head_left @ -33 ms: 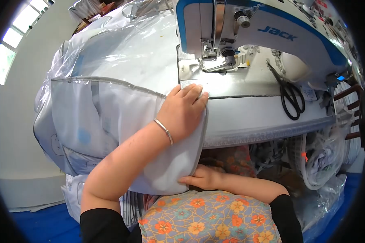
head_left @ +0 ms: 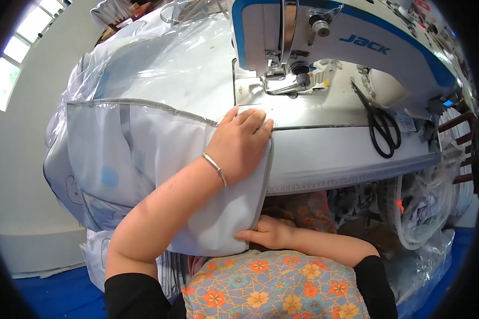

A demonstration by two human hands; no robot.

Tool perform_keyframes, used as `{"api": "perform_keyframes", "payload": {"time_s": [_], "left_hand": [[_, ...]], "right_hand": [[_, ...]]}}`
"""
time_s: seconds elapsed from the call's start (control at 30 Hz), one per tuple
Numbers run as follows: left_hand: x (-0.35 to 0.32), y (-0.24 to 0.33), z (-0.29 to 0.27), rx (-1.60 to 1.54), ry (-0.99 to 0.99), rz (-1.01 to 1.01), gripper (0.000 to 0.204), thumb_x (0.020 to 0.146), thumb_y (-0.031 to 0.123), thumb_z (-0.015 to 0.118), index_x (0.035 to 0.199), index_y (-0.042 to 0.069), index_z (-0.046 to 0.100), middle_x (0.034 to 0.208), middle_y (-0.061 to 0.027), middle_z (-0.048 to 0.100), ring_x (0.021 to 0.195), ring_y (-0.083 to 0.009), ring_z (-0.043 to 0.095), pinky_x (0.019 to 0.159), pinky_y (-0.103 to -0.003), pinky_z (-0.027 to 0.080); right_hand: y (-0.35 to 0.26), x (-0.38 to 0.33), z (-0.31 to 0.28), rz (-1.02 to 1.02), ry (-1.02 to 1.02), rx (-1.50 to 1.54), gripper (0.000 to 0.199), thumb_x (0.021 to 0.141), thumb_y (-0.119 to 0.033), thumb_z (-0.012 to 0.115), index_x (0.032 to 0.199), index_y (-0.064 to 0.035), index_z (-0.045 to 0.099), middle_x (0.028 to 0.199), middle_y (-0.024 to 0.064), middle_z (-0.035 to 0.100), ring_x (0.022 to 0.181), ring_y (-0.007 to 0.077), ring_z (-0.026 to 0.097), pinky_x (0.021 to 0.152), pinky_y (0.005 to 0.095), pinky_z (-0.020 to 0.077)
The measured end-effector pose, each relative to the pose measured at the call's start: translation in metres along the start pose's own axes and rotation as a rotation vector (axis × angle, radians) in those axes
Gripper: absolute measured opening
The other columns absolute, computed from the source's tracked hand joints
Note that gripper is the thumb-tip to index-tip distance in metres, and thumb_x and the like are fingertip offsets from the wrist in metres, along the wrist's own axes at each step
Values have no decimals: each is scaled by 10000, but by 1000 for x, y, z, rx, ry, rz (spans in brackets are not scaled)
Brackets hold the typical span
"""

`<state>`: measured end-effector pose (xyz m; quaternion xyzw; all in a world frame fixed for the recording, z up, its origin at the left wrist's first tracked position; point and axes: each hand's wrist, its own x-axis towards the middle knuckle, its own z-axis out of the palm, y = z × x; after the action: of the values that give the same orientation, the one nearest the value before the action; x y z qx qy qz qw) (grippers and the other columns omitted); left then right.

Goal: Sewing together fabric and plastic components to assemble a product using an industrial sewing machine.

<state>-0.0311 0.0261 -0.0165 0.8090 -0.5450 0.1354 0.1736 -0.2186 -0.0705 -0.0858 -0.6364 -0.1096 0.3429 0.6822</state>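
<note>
My right hand sits nearest me, below the table edge, fingers curled loosely against the lower hem of the white fabric; whether they pinch it I cannot tell. My left forearm reaches up across the fabric, silver bangle at the wrist. Left hand lies palm down, fingers flat and together, pressing the fabric just in front of the sewing machine. Black scissors lie right of the machine's needle.

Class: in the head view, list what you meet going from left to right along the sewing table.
Clear plastic and white fabric bundle → left hand pressing the fabric → sewing machine's presser foot → black scissors.
</note>
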Motion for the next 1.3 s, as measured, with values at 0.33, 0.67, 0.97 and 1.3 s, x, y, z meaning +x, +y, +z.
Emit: {"api": "perform_keyframes", "payload": {"time_s": [0.33,0.67,0.97,1.3], "left_hand": [[19,-12,10,3,123,28,308,786,89,636,1080,10,684,1037,-98,652,992,-247,605,897,-381,471],[31,-12,15,8,86,-122,159,773,98,653,908,20,680,1023,-139,632,1002,-294,597,882,-397,514],[33,-22,24,-1,159,-152,243,791,114,654,988,-28,670,1135,-199,650,1109,-319,612,992,-388,485],[40,-28,18,-83,3,-236,415,825,208,674,1109,-92,643,1261,-229,615,1213,-342,564,1058,-382,438]], "right_hand": [[-20,-14,-3,-97,393,259,343,1006,-170,603,1295,12,567,1082,82,688,982,110,597,873,278,489],[-60,-40,-15,-210,633,377,692,960,24,585,1540,-104,229,1006,69,643,856,90,591,764,251,501],[-121,-8,-149,-256,1000,-521,298,926,-26,641,1223,2,629,892,31,667,817,92,627,762,247,519],[-154,1,-178,-468,1155,-819,196,840,11,625,1032,47,640,851,107,683,784,134,652,743,263,518]]}}
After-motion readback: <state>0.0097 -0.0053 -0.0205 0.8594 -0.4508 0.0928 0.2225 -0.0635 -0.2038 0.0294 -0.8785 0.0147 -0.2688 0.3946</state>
